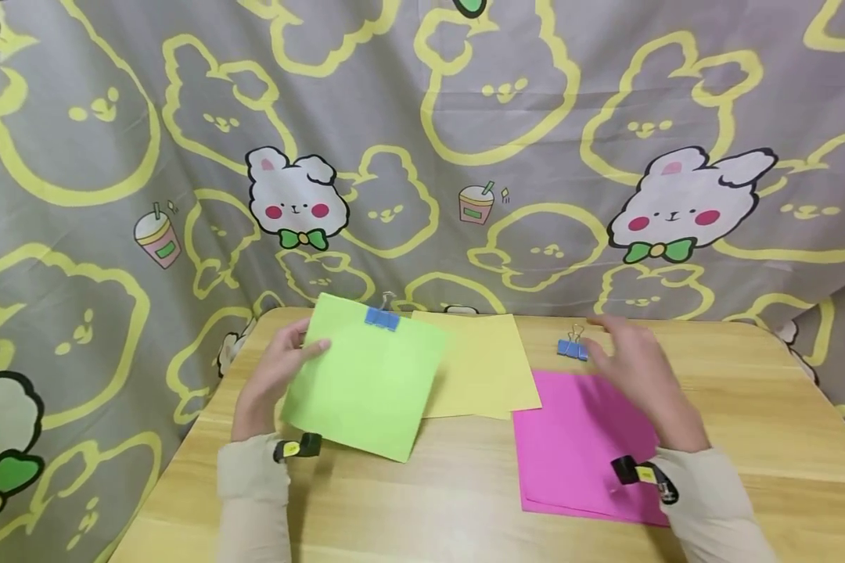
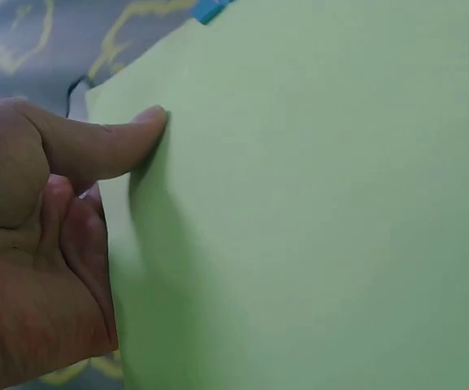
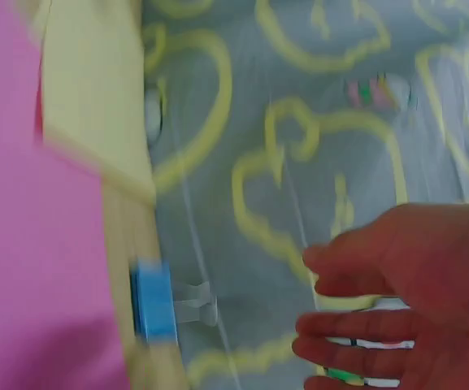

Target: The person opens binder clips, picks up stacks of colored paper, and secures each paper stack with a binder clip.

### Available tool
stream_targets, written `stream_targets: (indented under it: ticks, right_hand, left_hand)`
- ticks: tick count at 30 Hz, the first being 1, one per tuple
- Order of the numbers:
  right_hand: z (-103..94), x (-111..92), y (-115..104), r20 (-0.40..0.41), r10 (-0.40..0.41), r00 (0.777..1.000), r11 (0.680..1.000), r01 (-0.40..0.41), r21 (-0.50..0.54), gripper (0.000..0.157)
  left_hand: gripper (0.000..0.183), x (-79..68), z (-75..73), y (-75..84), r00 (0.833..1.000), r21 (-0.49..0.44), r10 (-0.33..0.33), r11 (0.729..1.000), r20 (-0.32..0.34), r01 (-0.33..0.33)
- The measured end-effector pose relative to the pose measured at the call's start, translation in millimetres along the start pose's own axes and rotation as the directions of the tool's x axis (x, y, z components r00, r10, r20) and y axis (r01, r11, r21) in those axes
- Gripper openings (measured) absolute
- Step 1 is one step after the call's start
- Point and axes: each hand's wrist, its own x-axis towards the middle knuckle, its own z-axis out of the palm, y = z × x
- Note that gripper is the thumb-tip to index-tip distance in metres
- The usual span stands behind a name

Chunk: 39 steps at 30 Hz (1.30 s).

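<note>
left of the yellow paper, i've got the left hand pinching green paper; right of it, the right hand hovers, grip wide, beside a blue clip.

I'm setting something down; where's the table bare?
The table is bare between green paper and pink paper, and right of the right hand. It's crowded where yellow paper overlaps pink, and between that hand and the loose blue clip.

Head view: from above, facing forward and down over table toward curtain. Left wrist: close, facing green paper. Right wrist: turned sideways, sharing clip and pink paper with head view.
</note>
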Motion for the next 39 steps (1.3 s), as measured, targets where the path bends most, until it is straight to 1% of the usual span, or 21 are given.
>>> stream_targets:
  ticks: [2, 5, 8, 10, 11, 13, 16, 18, 20, 23, 25, 27, 29, 32, 36, 39]
  right_hand:
    - [-7.6, -3, 19, 0.025, 0.071, 0.997, 0.997, -0.070, -0.040, 0.047]
    - [-14.7, -6, 44, 0.094, 0.138, 0.986, 0.990, -0.136, -0.027, 0.055]
    - [-16.9, -11, 63, 0.156, 0.178, 0.972, 0.983, -0.181, 0.008, 0.060]
    - [-14.4, -14, 73, 0.166, 0.191, 0.967, 0.980, -0.198, 0.024, 0.060]
    - [-12.1, -16, 77, 0.161, 0.201, 0.966, 0.978, -0.209, 0.031, 0.061]
    - [-6.8, -16, 84, 0.145, 0.212, 0.966, 0.974, -0.221, 0.044, 0.061]
    - [0.3, -16, 87, 0.097, 0.216, 0.972, 0.973, -0.222, 0.056, 0.058]
    - [2.7, -15, 88, 0.050, 0.217, 0.975, 0.974, -0.219, 0.061, 0.054]
    - [3.0, -14, 88, -0.015, 0.225, 0.974, 0.973, -0.224, 0.063, 0.049]
    - [0.5, -16, 92, -0.093, 0.263, 0.960, 0.964, -0.260, 0.051, 0.045]
    - [-1.7, -19, 98, -0.100, 0.291, 0.951, 0.957, -0.290, 0.032, 0.046]
    - [-2.3, -20, 104, -0.063, 0.315, 0.947, 0.949, -0.315, 0.016, 0.047]
    - [-1.3, -20, 109, -0.024, 0.319, 0.948, 0.948, -0.319, 0.011, 0.048]
    - [2.6, -16, 112, -0.009, 0.312, 0.950, 0.950, -0.312, 0.023, 0.047]
    - [4.4, -12, 113, -0.017, 0.318, 0.948, 0.948, -0.317, 0.023, 0.040]
    - [3.3, -12, 114, -0.037, 0.346, 0.937, 0.938, -0.345, 0.030, 0.037]
  left_hand:
    - [0.043, -6.8, -13.7, -5.2, 1.000, 0.004, -0.019, 1.000, -0.023, 0.020]
    - [0.044, -14.5, -27.9, -9.7, 0.997, 0.024, -0.037, 0.999, -0.065, 0.038]
    - [0.046, -16.3, -34.3, -12.2, 0.995, 0.040, -0.060, 0.997, -0.086, 0.063]
    - [0.046, -14.1, -34.9, -13.5, 0.992, 0.042, -0.081, 0.995, -0.094, 0.085]
    - [0.046, -12.2, -34.9, -14.3, 0.991, 0.043, -0.089, 0.995, -0.098, 0.094]
    - [0.045, -9.6, -34.7, -16.9, 0.992, 0.059, -0.082, 0.994, -0.100, 0.088]
    - [0.045, -9.1, -35.0, -22.9, 0.991, 0.058, -0.075, 0.995, -0.111, 0.082]
    - [0.047, -10.7, -35.9, -27.0, 0.990, 0.053, -0.079, 0.995, -0.114, 0.086]
    - [0.048, -12.3, -37.5, -31.4, 0.989, 0.047, -0.092, 0.994, -0.119, 0.098]
    - [0.049, -13.6, -38.8, -35.7, 0.984, 0.084, -0.117, 0.988, -0.135, 0.129]
    - [0.049, -13.4, -38.9, -38.3, 0.979, 0.137, -0.140, 0.977, -0.147, 0.161]
    - [0.049, -12.8, -38.5, -39.7, 0.970, 0.187, -0.176, 0.961, -0.165, 0.206]
    - [0.052, -11.3, -38.7, -41.6, 0.961, 0.233, -0.211, 0.940, -0.178, 0.250]
    - [0.059, -8.6, -39.0, -42.5, 0.947, 0.285, -0.251, 0.910, -0.202, 0.302]
    - [0.071, -2.6, -35.6, -42.6, 0.939, 0.342, -0.273, 0.879, -0.210, 0.332]
    - [0.074, 0.4, -31.9, -43.8, 0.933, 0.357, -0.289, 0.866, -0.215, 0.351]
